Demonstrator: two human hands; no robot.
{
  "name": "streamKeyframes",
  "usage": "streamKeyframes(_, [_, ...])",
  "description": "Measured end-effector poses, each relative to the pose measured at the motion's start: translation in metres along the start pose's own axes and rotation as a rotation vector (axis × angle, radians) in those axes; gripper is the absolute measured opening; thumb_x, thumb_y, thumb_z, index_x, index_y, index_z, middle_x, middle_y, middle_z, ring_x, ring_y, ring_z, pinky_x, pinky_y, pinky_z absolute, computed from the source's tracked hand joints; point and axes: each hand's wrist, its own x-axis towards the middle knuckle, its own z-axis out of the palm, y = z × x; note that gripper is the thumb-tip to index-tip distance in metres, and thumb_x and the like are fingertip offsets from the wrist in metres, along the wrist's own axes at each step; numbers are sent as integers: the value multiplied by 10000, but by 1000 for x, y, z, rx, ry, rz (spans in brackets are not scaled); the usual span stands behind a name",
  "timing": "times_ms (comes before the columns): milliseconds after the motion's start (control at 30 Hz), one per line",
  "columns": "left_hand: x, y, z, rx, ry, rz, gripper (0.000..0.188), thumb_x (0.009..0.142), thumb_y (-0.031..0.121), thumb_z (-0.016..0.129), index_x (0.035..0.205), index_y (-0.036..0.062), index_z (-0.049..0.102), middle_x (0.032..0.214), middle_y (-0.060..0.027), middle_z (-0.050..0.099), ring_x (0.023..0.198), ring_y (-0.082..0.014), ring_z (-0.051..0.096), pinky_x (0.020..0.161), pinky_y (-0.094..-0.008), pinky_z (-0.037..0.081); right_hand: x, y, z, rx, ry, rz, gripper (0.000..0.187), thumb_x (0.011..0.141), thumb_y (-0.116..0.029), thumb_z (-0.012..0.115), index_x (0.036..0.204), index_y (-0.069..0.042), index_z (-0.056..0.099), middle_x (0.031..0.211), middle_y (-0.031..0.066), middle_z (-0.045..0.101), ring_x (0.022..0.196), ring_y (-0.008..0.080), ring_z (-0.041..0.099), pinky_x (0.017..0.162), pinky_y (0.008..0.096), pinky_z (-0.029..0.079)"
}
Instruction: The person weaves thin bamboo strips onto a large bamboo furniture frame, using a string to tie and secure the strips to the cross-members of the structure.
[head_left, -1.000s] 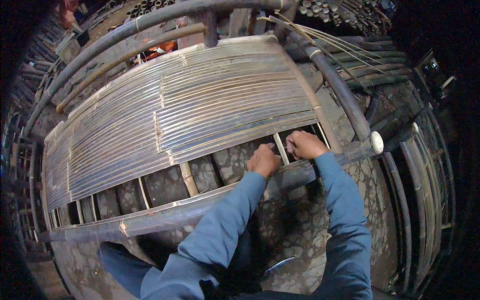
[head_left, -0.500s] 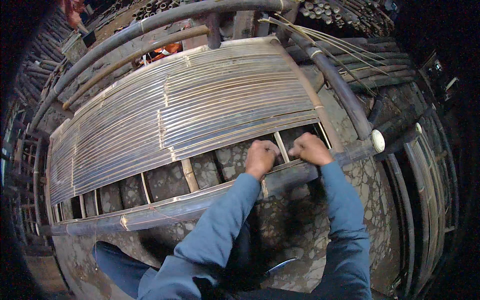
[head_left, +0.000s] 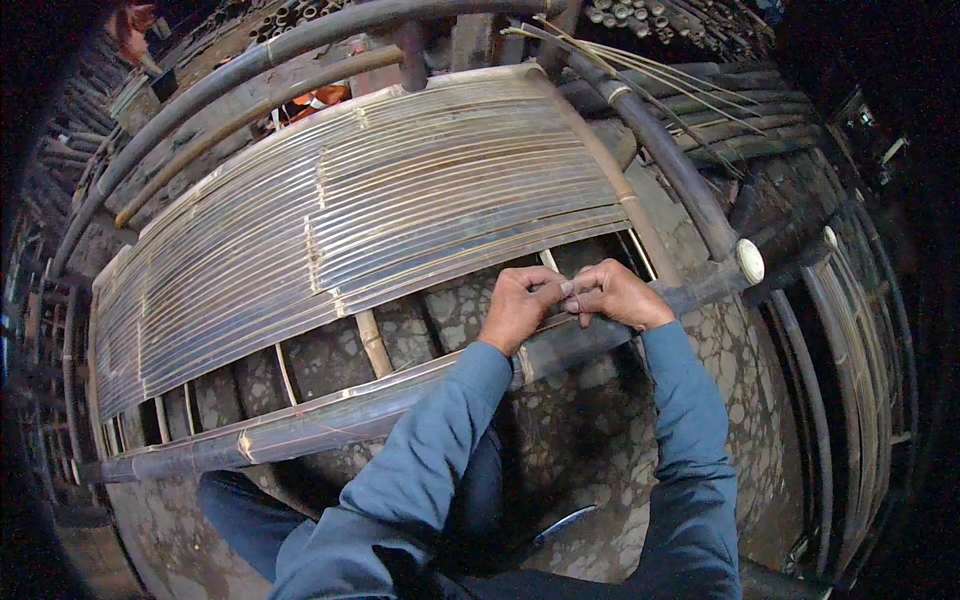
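Left hand (head_left: 515, 305) and right hand (head_left: 618, 295) have met, both pinched closed, anything held indiscernible.

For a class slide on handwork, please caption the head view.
Left hand and right hand meet near a dark bamboo pole and slatted panel.

From my distant seat I count two hands, one left hand (head_left: 517, 308) and one right hand (head_left: 620, 296), and two sleeves (head_left: 420, 435). I see one panel (head_left: 400, 205), its slats (head_left: 470, 160) too fine to number surely but well over a dozen, one front pole (head_left: 330, 422) and at least six crossbars (head_left: 374, 345). I also tally one blade (head_left: 567, 523), one orange item (head_left: 326, 97), two white pole ends (head_left: 750, 262) and at least four loose strips (head_left: 670, 72).
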Motion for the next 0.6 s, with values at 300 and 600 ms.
streamKeyframes(300, [0, -8, -2, 43, 271, -41, 212, 905, 212, 710, 990, 23, 749, 946, -94, 719, 847, -175, 640, 797, -331, 501, -108, -31, -25, 1373, 385, -246, 392, 1059, -227, 494, 1336, 49, 525, 1063, 102, 648, 862, 223, 644, 763, 426, 579])
streamKeyframes(600, [-110, 38, 89, 106, -328, 276, 315, 1014, 320, 597, 1159, 55, 687, 1045, -111, 706, 1033, -292, 640, 983, -413, 464, -137, -141, -6, 1606, 303, -791, 741, 1076, -125, 412, 1615, -60, -93, 1526, 265, 364, 1243, 343, 554, 1054, 535, 537])
